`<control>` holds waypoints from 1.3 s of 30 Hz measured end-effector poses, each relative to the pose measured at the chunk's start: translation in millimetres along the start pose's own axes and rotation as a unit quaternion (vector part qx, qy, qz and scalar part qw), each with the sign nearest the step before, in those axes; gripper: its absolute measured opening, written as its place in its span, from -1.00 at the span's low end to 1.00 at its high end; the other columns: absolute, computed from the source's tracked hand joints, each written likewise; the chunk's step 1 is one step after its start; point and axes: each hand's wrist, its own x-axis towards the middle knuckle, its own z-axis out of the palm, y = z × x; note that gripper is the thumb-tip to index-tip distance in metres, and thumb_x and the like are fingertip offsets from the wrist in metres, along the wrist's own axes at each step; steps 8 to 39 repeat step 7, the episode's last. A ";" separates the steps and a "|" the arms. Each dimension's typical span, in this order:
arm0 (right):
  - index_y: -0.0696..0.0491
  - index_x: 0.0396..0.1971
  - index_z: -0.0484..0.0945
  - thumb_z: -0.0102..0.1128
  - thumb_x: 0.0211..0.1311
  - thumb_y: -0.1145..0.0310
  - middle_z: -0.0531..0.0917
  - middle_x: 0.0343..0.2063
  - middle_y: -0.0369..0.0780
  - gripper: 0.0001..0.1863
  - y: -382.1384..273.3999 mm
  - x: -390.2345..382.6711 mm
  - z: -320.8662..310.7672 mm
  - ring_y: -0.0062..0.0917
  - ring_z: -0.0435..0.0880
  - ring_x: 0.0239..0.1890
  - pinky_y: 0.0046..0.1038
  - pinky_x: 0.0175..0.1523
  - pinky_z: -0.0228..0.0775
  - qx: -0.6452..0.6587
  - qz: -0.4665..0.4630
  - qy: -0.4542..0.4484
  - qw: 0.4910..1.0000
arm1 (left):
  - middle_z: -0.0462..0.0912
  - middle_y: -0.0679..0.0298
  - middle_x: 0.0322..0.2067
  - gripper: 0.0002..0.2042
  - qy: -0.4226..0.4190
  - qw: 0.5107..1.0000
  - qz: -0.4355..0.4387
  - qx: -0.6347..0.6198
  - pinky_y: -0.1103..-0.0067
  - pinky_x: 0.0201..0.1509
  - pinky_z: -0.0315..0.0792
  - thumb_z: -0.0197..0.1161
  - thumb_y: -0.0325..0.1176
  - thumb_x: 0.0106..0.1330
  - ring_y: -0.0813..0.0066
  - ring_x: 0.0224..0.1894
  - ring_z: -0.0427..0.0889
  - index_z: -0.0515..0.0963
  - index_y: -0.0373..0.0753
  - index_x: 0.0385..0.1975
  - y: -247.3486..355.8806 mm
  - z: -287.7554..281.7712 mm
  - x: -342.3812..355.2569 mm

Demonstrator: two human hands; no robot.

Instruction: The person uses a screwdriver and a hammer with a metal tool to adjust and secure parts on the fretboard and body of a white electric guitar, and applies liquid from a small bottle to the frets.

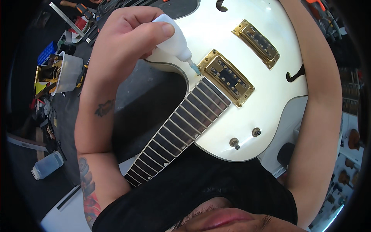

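My left hand [133, 36] is closed around a white plastic squeeze bottle [172, 40], thumb on its side. The bottle tilts down, and its narrow bluish nozzle tip meets the guitar at the corner where the dark fretboard [174, 129] ends beside a gold-framed pickup [228, 77]. That white electric guitar [216, 141] lies face up, its stringless neck running toward my left side. A second gold-framed pickup [256, 44] sits farther up the body. My right forearm reaches along the guitar's right edge, and the hand itself is beyond the top of the picture.
On the dark workbench [135, 91] at left stand a translucent tub [69, 73] with things in it and a clear bottle [48, 165] of bluish liquid. A metal clamp [69, 21] lies at the far left. Two switch or knob posts [234, 143] rise from the guitar's near side.
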 end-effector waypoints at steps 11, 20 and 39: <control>0.19 0.04 0.66 0.15 0.47 -0.10 0.71 0.01 0.04 -0.41 -2.8 -2.2 -2.1 -0.25 0.67 0.09 -0.32 0.24 0.43 0.016 0.002 -0.013 1.000 | 0.53 0.43 -0.53 -0.73 0.001 1.000 -0.001 -0.027 0.75 -0.49 0.12 0.23 -0.23 0.33 0.82 -0.55 0.28 0.61 -0.37 -0.35 -5.5 -5.3 -1.4; 0.19 0.04 0.66 0.15 0.47 -0.10 0.71 0.01 0.04 -0.41 -2.8 -2.2 -2.1 -0.25 0.67 0.09 -0.32 0.24 0.43 0.016 0.002 -0.013 1.000 | 0.53 0.43 -0.53 -0.73 0.001 1.000 -0.001 -0.027 0.75 -0.49 0.12 0.23 -0.23 0.33 0.82 -0.55 0.28 0.61 -0.37 -0.35 -5.5 -5.3 -1.4; 0.19 0.04 0.66 0.15 0.47 -0.10 0.71 0.01 0.04 -0.41 -2.8 -2.2 -2.1 -0.25 0.67 0.09 -0.32 0.24 0.43 0.016 0.002 -0.013 1.000 | 0.53 0.43 -0.53 -0.73 0.001 1.000 -0.001 -0.027 0.75 -0.49 0.12 0.23 -0.23 0.33 0.82 -0.55 0.28 0.61 -0.37 -0.35 -5.5 -5.3 -1.4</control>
